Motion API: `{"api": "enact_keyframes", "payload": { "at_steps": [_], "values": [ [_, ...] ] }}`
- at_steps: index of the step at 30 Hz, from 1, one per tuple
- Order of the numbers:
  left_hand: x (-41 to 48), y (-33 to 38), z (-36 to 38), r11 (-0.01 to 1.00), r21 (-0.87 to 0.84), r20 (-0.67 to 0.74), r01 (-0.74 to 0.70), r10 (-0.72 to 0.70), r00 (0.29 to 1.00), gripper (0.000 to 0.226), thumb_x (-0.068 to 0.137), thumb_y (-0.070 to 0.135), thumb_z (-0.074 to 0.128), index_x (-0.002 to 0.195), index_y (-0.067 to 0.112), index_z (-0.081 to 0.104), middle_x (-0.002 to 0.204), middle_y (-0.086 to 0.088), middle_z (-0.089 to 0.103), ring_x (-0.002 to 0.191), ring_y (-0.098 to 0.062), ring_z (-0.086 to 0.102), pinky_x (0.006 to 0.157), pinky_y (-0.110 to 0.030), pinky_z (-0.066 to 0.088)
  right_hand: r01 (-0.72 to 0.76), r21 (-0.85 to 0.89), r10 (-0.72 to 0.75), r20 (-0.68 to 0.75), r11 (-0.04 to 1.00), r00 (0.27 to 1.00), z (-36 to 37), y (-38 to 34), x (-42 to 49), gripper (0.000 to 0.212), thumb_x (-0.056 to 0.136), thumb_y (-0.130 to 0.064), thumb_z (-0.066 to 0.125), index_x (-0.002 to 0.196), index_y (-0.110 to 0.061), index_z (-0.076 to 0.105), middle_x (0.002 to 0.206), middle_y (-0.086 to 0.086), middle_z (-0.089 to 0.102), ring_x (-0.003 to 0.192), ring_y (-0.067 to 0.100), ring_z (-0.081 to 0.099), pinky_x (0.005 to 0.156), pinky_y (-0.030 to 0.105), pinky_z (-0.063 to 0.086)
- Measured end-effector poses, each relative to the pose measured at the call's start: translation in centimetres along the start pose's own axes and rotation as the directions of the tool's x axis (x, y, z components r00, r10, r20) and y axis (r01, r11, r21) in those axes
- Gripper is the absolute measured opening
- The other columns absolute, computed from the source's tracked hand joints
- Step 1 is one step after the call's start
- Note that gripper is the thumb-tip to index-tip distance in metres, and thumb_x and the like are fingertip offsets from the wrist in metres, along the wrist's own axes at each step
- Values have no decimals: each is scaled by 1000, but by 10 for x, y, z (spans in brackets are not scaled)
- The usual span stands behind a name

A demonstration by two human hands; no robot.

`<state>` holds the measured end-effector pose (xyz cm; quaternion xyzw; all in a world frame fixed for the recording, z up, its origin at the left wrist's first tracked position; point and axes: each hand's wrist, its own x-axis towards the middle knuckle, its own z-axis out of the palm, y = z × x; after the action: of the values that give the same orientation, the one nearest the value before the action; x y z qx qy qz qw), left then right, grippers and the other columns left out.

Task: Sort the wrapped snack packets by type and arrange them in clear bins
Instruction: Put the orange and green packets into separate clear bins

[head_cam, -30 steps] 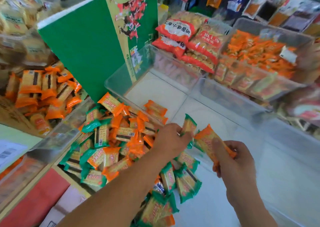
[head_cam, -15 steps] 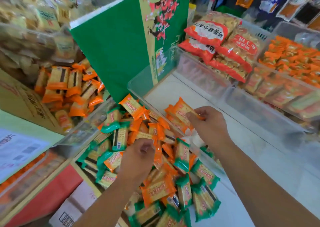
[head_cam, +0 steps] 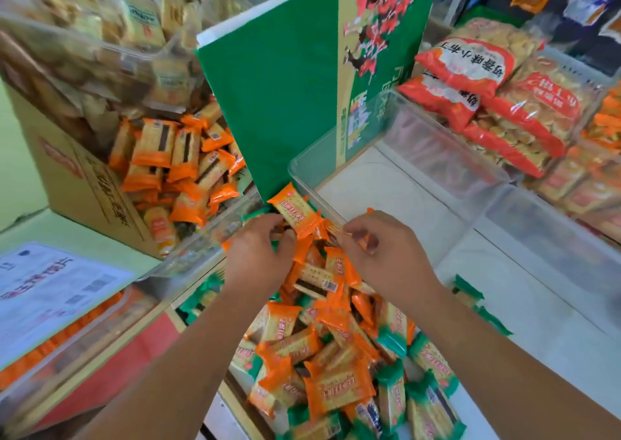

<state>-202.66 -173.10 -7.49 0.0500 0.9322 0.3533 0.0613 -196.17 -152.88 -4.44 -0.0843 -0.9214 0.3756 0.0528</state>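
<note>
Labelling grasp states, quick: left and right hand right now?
Left hand: fingers curled into the packet pile; grip cannot be told.
Right hand: pinches an orange packet.

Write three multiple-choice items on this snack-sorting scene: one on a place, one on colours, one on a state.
1. The green box stands: A behind the packet pile; B inside a bin; C flat on the floor.
2. The pile's packets are: A blue and white; B orange and green; C all red.
3. The right hand: A lies flat; B holds a bottle; C pinches an orange packet.
A, it rises beyond the pile; B, both colours show mixed; C, orange shows in its grip.
</note>
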Motion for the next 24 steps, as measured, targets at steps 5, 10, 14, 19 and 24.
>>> {"api": "enact_keyframes", "payload": {
  "at_steps": [5,10,14,19,24],
  "values": [
    [44,12,25,948,-51,114,315,-308,945,49,91,57,55,128,27,43,87,-2,73,72,-25,71,64,-42,60,-221,235,225,8,947,974,-5,-6,-5,11,93,-28,71,86,-36,72,85,-22,69,82,4,63,72,16,48],
    [52,17,31,874,-152,72,461,-455,888,59,77,51,78,118,29,41,86,4,71,70,-25,71,60,-38,59,-344,363,363,15,866,932,-13,-9,-12,9,94,-26,70,88,-29,76,76,-17,70,73,5,65,74,24,54],
    [54,26,22,792,-365,190,490,-452,871,32,74,41,80,91,19,65,73,-2,67,59,-23,63,56,-45,60,-381,406,399,44,831,916,-14,-12,-16,9,95,-26,70,89,-29,76,75,-14,72,74,7,67,77,34,58],
    [0,50,-11,817,-438,258,375,-286,923,12,94,37,72,94,25,74,79,-1,73,72,-23,68,63,-40,57,-390,406,398,68,826,915,-20,-19,-23,18,93,-41,70,111,-38,71,101,-21,71,89,2,66,82,32,58],
    [-62,56,-11,754,-535,429,382,-146,891,28,87,33,82,111,28,69,90,-4,75,78,-20,72,67,-36,59,-522,563,465,257,640,847,-17,-22,-46,21,93,-33,73,112,-28,71,93,-7,78,82,8,74,70,28,61]
  ]
}}
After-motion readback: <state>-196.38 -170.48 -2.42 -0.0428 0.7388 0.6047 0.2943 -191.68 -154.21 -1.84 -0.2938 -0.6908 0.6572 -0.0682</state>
